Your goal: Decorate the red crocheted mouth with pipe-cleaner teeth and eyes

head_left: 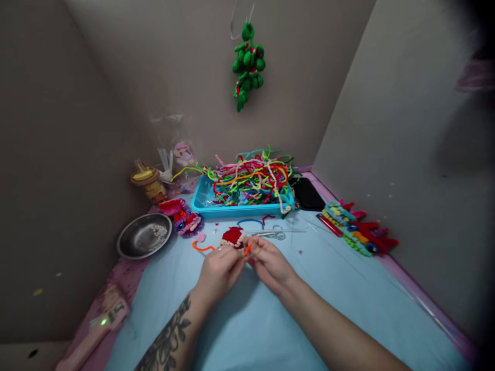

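Observation:
Both my hands meet over the middle of the blue table cover. My left hand [221, 269] is closed around a small red and cream crocheted piece [233, 236], whose scalloped edge sticks out above the fingers. Fingers of my right hand [273, 264] pinch a short length of orange yarn [248, 250] against that piece. From the left hand's far side an orange strand [201, 249] trails onto the cover. Just beyond the fingers lie scissors [270, 235] and a blue strand [250, 221]. What sits between the fingertips is partly hidden.
A blue tray [247, 211] heaped with coloured strands [251, 178] stands at the back. Left are a metal bowl [133, 239], crocheted pieces [187, 222] and a pink glue gun [104, 330]. Right are a black phone [308, 194] and more crocheted pieces [358, 232]. Walls enclose the table.

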Motion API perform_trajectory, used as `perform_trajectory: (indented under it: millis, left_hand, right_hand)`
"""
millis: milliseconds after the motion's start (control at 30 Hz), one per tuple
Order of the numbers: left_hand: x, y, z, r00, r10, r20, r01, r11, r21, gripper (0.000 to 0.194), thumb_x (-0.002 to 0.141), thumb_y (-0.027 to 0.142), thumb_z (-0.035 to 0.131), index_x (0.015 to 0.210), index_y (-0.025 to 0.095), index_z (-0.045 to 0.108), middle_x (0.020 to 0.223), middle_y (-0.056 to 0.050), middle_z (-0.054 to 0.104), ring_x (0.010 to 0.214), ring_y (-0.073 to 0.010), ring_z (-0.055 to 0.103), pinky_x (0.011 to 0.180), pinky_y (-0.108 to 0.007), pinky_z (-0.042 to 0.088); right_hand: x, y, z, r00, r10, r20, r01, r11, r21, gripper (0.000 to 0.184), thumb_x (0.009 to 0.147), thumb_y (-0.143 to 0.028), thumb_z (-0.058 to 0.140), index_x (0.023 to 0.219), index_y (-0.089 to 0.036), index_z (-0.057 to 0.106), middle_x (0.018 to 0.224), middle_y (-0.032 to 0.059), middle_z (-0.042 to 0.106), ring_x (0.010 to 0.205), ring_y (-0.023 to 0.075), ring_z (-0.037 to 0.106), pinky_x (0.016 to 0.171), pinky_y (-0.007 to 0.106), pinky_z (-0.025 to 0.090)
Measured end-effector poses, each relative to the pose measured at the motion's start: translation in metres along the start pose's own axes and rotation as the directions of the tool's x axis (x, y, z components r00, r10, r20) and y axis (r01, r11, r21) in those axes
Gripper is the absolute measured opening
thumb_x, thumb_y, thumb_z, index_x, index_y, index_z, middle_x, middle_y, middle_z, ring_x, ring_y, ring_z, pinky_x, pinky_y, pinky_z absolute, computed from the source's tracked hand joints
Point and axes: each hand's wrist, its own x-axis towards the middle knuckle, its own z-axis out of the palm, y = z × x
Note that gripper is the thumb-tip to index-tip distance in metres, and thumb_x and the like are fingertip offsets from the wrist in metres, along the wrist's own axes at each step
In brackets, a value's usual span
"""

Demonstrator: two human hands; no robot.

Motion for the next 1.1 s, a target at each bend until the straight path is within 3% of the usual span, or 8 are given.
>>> perform_trajectory:
  millis: [67, 167, 233, 300, 433, 667, 967, 1100]
  left_hand:
    - [0.001, -0.001, -0.003, 0.999, -0.035, -0.015, 0.034, 0.999, -0.022, 0.010, 0.084, 0.017, 0.052, 0.085, 0.017, 0.061, 0.075, -0.006, 0.065, 0.068, -0.0142, 0.058, 0.064, -0.024, 0.044]
    - [0.003, 0.000, -0.006, 0.998, -0.058, -0.008, 0.058, 0.998, -0.032, 0.009, 0.084, 0.017, 0.051, 0.083, 0.017, 0.060, 0.076, -0.006, 0.065, 0.069, -0.0142, 0.059, 0.065, -0.024, 0.045]
    - [0.003, 0.002, -0.008, 0.998, -0.059, 0.004, 0.059, 0.998, -0.038, 0.010, 0.084, 0.018, 0.050, 0.080, 0.017, 0.059, 0.074, -0.005, 0.064, 0.068, -0.0139, 0.058, 0.063, -0.024, 0.044]
    - [0.004, 0.003, -0.008, 0.998, -0.066, 0.023, 0.067, 0.997, -0.046, 0.011, 0.084, 0.018, 0.050, 0.079, 0.017, 0.059, 0.072, -0.005, 0.063, 0.067, -0.0136, 0.057, 0.062, -0.023, 0.044]
    - [0.004, 0.002, -0.009, 0.995, -0.082, 0.058, 0.086, 0.995, -0.055, 0.011, 0.084, 0.019, 0.049, 0.079, 0.017, 0.059, 0.070, -0.004, 0.062, 0.066, -0.0135, 0.056, 0.061, -0.023, 0.043]
    - [0.006, 0.002, -0.009, 0.990, -0.113, 0.088, 0.122, 0.987, -0.109, 0.014, 0.085, 0.019, 0.047, 0.076, 0.017, 0.057, 0.069, -0.003, 0.060, 0.065, -0.0129, 0.054, 0.061, -0.023, 0.042]
    - [0.004, 0.007, -0.004, 0.993, -0.107, 0.049, 0.111, 0.989, -0.099, 0.013, 0.085, 0.019, 0.049, 0.076, 0.016, 0.057, 0.066, -0.002, 0.060, 0.059, -0.0111, 0.053, 0.058, -0.022, 0.042]
    - [0.003, 0.007, 0.002, 0.999, -0.051, 0.009, 0.051, 0.999, -0.018, 0.013, 0.085, 0.019, 0.049, 0.076, 0.017, 0.057, 0.064, -0.001, 0.059, 0.058, -0.0111, 0.053, 0.056, -0.021, 0.041]
  right_hand:
    - [0.002, -0.006, -0.009, 0.983, -0.186, 0.005, 0.180, 0.946, -0.271, 0.019, 0.074, -0.038, 0.064, 0.072, -0.019, 0.061, 0.087, 0.0058, 0.060, 0.077, 0.0177, 0.055, 0.066, 0.028, 0.044]
    - [0.002, -0.017, -0.023, 0.884, -0.448, 0.134, 0.427, 0.656, -0.623, 0.011, 0.079, -0.026, 0.060, 0.087, -0.023, 0.067, 0.092, 0.0053, 0.060, 0.088, 0.0191, 0.054, 0.075, 0.031, 0.044]
    - [0.001, -0.023, -0.027, 0.806, -0.528, 0.267, 0.538, 0.467, -0.701, 0.012, 0.081, -0.021, 0.059, 0.090, -0.024, 0.067, 0.088, 0.0043, 0.060, 0.088, 0.0188, 0.054, 0.079, 0.034, 0.043]
    - [0.000, -0.026, -0.028, 0.744, -0.555, 0.372, 0.612, 0.341, -0.714, 0.012, 0.082, -0.018, 0.058, 0.089, -0.024, 0.067, 0.084, 0.0040, 0.061, 0.085, 0.0185, 0.055, 0.080, 0.036, 0.043]
    - [-0.002, -0.026, -0.025, 0.683, -0.559, 0.470, 0.666, 0.213, -0.714, 0.013, 0.084, -0.015, 0.055, 0.087, -0.022, 0.066, 0.082, 0.0052, 0.063, 0.083, 0.0185, 0.053, 0.076, 0.035, 0.045]
    - [-0.002, -0.023, -0.026, 0.646, -0.537, 0.542, 0.696, 0.123, -0.708, 0.015, 0.084, -0.012, 0.053, 0.088, -0.021, 0.064, 0.080, 0.0050, 0.064, 0.082, 0.0186, 0.052, 0.075, 0.035, 0.046]
    - [-0.003, -0.021, -0.022, 0.671, -0.563, 0.483, 0.663, 0.163, -0.731, 0.013, 0.084, -0.012, 0.051, 0.081, -0.020, 0.062, 0.076, 0.0042, 0.062, 0.077, 0.0174, 0.054, 0.075, 0.035, 0.044]
    - [-0.007, -0.013, -0.012, 0.722, -0.611, 0.325, 0.575, 0.267, -0.773, 0.013, 0.082, -0.011, 0.053, 0.075, -0.019, 0.060, 0.073, 0.0031, 0.059, 0.075, 0.0171, 0.054, 0.072, 0.032, 0.044]
